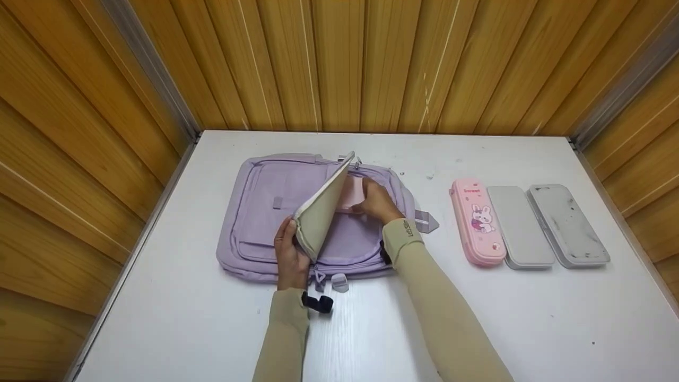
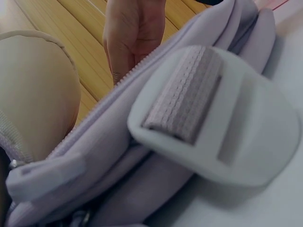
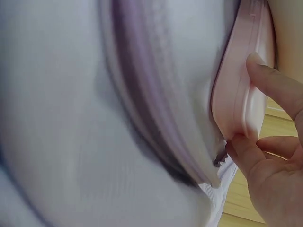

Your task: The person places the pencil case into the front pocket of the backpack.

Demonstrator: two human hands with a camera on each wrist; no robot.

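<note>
A lilac backpack [image 1: 254,204] lies flat on the white table, its front compartment unzipped. With thumb and fingers my left hand [image 1: 292,254] grips the edge of the raised flap [image 1: 321,215], whose cream lining shows. Inside the opening, my right hand [image 1: 381,201] holds a plain pink pencil case [image 1: 350,193] by its end. The right wrist view has the thumb on one face of the pink case [image 3: 234,94] and fingers at its lower end. Its far part is hidden behind the flap. A strap buckle [image 2: 246,123] and zipper pull [image 2: 45,177] fill the left wrist view.
Right of the backpack lie a pink pencil case with a bunny [image 1: 480,223], a grey case [image 1: 520,225] and a second, smudged grey case [image 1: 570,223], side by side. A grey strap tab [image 1: 426,221] sticks out by the backpack. Wood-patterned walls [image 1: 339,63] enclose the table.
</note>
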